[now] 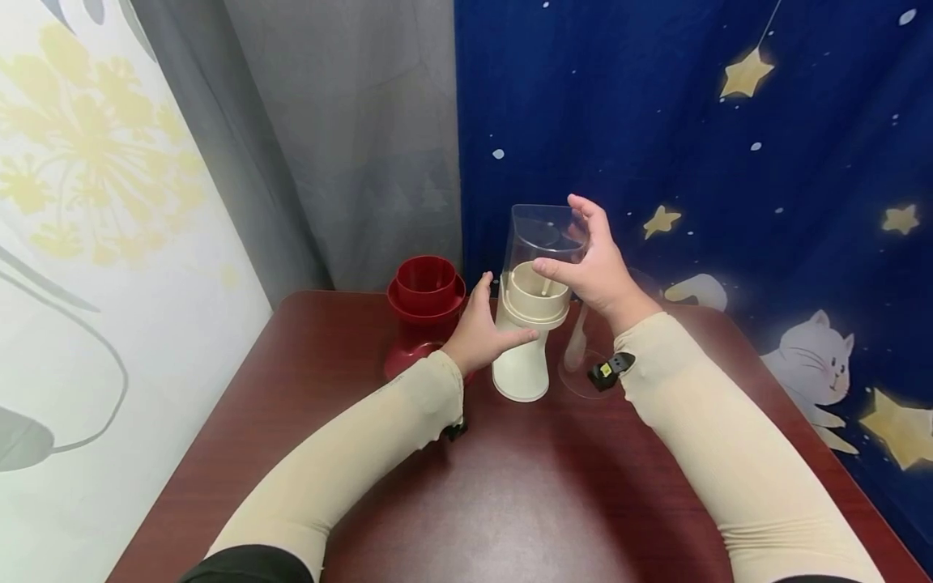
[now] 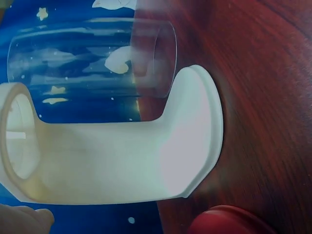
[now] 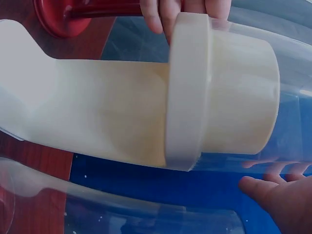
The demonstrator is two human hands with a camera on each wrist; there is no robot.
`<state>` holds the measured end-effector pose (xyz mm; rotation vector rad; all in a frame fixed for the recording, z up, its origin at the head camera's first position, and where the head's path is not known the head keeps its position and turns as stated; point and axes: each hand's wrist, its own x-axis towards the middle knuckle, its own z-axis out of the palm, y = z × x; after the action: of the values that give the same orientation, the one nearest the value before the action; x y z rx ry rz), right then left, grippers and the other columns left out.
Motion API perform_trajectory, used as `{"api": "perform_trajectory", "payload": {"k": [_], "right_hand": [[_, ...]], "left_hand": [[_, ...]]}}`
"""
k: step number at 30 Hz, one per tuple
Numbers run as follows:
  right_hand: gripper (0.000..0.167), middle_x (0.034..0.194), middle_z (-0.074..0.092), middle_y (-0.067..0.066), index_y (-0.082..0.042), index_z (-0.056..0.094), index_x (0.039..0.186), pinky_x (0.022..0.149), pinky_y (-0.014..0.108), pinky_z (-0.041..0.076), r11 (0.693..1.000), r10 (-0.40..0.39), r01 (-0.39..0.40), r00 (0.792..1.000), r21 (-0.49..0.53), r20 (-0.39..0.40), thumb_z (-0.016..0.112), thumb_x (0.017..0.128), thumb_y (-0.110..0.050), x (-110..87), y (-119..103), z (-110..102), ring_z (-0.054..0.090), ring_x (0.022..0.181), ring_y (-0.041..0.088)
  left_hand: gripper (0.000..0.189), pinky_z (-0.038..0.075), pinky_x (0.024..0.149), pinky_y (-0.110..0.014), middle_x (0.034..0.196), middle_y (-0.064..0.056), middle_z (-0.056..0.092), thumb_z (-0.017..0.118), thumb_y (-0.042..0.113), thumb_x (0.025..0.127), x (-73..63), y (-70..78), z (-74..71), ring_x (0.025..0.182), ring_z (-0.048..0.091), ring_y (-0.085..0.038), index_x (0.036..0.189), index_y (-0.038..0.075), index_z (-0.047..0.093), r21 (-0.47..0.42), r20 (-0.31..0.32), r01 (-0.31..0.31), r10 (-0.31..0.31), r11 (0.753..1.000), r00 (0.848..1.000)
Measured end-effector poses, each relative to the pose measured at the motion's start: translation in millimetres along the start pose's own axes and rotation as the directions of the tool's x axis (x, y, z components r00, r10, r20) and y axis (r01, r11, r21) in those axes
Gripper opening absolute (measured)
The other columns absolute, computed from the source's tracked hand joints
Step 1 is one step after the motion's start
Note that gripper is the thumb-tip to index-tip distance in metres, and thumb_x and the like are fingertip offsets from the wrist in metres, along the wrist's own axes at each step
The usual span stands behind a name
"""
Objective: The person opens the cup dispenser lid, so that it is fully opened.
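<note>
A cream dispenser stand (image 1: 521,372) with a round collar stands upright near the table's far edge. Over its collar rises a clear plastic cylinder (image 1: 535,231), which surrounds the stand's inner ring (image 3: 243,92). My right hand (image 1: 594,267) holds that cylinder from the right, thumb in front and fingers curved round the far side. From the left, my left hand (image 1: 484,332) reaches to the collar, its thumb stretched across the front. The left fingertips (image 3: 168,12) lie beside the collar in the right wrist view.
Close behind my left hand stands a red dispenser stand (image 1: 423,304) of similar shape. A second clear cylinder (image 2: 92,58) stands upright to the right of the cream stand. Curtains hang behind the dark red table (image 1: 313,356), with a pale panel (image 1: 109,283) at left.
</note>
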<state>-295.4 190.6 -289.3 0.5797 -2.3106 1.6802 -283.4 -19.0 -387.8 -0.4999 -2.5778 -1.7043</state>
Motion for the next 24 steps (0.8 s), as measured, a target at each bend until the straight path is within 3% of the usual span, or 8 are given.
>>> {"api": "perform_trajectory", "payload": {"k": [3,8,12,16,24], "right_hand": [[0.098,0.170,0.030,0.006,-0.018,0.027,0.163,0.120,0.059,0.040,1.000,0.015,-0.015,1.000,-0.007,0.001,0.086,0.085,-0.015,-0.5,3.1,1.3,0.043,0.150,0.033],[0.092,0.166,0.036,0.007,-0.016,0.029,0.160,0.111,0.061,0.048,1.000,0.026,-0.026,1.000,-0.004,-0.012,0.084,0.086,-0.016,-1.9,5.9,4.3,0.058,0.134,0.039],[0.091,0.166,0.037,0.008,-0.016,0.031,0.159,0.112,0.061,0.047,1.000,0.009,-0.009,1.000,-0.019,-0.021,0.084,0.085,-0.017,-2.1,5.4,5.1,0.054,0.138,0.038],[0.090,0.165,0.039,0.010,-0.016,0.031,0.159,0.114,0.062,0.045,1.000,0.000,-0.001,1.000,-0.026,-0.021,0.084,0.086,-0.017,-1.7,6.5,5.7,0.049,0.143,0.036],[0.087,0.161,0.043,0.012,-0.016,0.034,0.157,0.110,0.059,0.048,0.999,-0.018,0.017,0.999,-0.034,-0.050,0.083,0.086,-0.017,-0.9,11.6,8.4,0.057,0.131,0.037]], "left_hand": [[0.126,0.031,0.126,-0.056,0.174,-0.013,0.021,0.089,0.047,0.081,7.5,-5.8,2.7,0.159,0.028,-0.034,0.169,0.011,0.007,-0.010,0.007,0.008,-0.008,1.000,1.000],[0.128,0.030,0.127,-0.050,0.173,-0.013,0.022,0.091,0.038,0.080,17.5,-12.9,7.0,0.157,0.031,-0.029,0.169,0.008,0.003,-0.068,0.034,-0.038,0.041,0.997,0.999],[0.129,0.030,0.128,-0.047,0.173,-0.012,0.022,0.093,0.032,0.078,24.7,-14.8,8.8,0.155,0.033,-0.028,0.168,0.005,0.005,-0.094,0.026,-0.088,0.091,0.992,0.996],[0.129,0.032,0.127,-0.046,0.171,-0.012,0.026,0.095,0.028,0.076,30.1,-17.3,9.9,0.152,0.037,-0.028,0.167,0.006,0.007,-0.104,0.016,-0.094,0.097,0.990,0.995],[0.134,0.033,0.127,-0.044,0.167,-0.014,0.031,0.098,0.022,0.071,36.9,-26.1,15.8,0.147,0.042,-0.029,0.167,0.007,0.006,-0.116,0.010,-0.107,0.109,0.987,0.994]]}}
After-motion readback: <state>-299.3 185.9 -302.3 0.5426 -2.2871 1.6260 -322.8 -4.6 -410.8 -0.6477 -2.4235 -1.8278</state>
